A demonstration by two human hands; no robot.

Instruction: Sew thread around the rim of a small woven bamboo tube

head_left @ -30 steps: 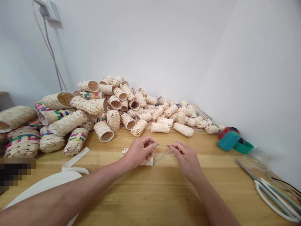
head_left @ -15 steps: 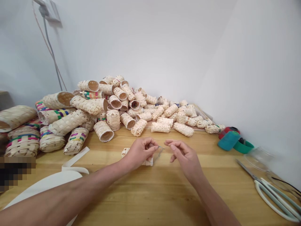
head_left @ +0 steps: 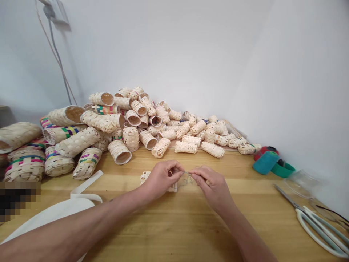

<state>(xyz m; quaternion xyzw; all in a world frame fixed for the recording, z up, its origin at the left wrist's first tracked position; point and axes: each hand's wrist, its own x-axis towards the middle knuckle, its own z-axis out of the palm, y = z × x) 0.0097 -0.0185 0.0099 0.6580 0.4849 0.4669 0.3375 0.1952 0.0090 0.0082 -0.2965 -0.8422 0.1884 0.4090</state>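
Note:
A thin blue-green thread [head_left: 187, 179] runs between my two hands, with a loose tangle hanging below. My left hand [head_left: 166, 177] is closed, its thumb and fingertips pinching one part of the thread. Close by on the right, my right hand [head_left: 210, 182] pinches the thread too, fingertips almost meeting the left ones. Under my left hand lies a small woven basket [head_left: 145, 176] on the table, mostly covered by the hand. Whether a needle is between the fingers is too small to tell.
Woven baskets [head_left: 131, 138] are piled against the wall. A white strip roll [head_left: 62, 209] lies at left. On the right are scissors [head_left: 313, 222], a teal thread spool [head_left: 265, 162], a green tape roll [head_left: 283, 169], a clear container [head_left: 301, 182] and glasses [head_left: 331, 213].
My right hand has moved slightly left and its fingers, apart before, have closed on the thread. My left hand stays nearly in place.

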